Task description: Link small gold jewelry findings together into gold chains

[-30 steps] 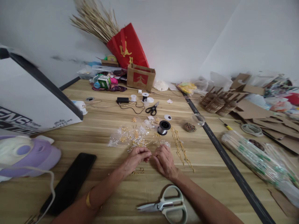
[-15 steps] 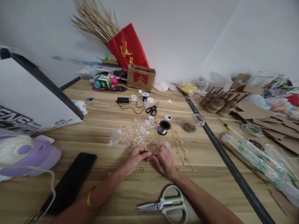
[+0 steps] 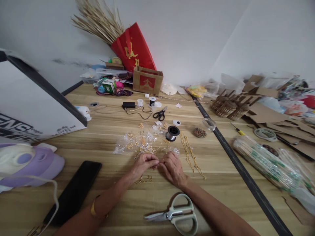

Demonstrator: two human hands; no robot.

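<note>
My left hand (image 3: 145, 165) is closed in a pinch, thumb against forefinger, its tips almost meeting those of my right hand (image 3: 172, 168). My right hand is curled with its fingers pressed together. Whatever lies between the fingertips is too small to make out. Just beyond them are small gold and silver jewellery findings (image 3: 147, 149), some in clear plastic bags (image 3: 120, 144). A spool of silver wire (image 3: 172, 133) stands past my right hand, with gold chains (image 3: 188, 150) to its right. Another short gold chain (image 3: 146, 179) lies beside my left wrist.
Pale-handled scissors (image 3: 174, 214) lie between my forearms, a black phone (image 3: 73, 191) to the left. Black scissors (image 3: 159, 114), a clear tub of beads (image 3: 200, 132) and a kraft paper bag (image 3: 147, 80) stand farther back. Wrapped sticks (image 3: 261, 160) lie right of the dark strip (image 3: 236, 164).
Both hands hold almost the same pose, fingertips together. The whole view has shifted very slightly; nothing on the table has visibly been moved.
</note>
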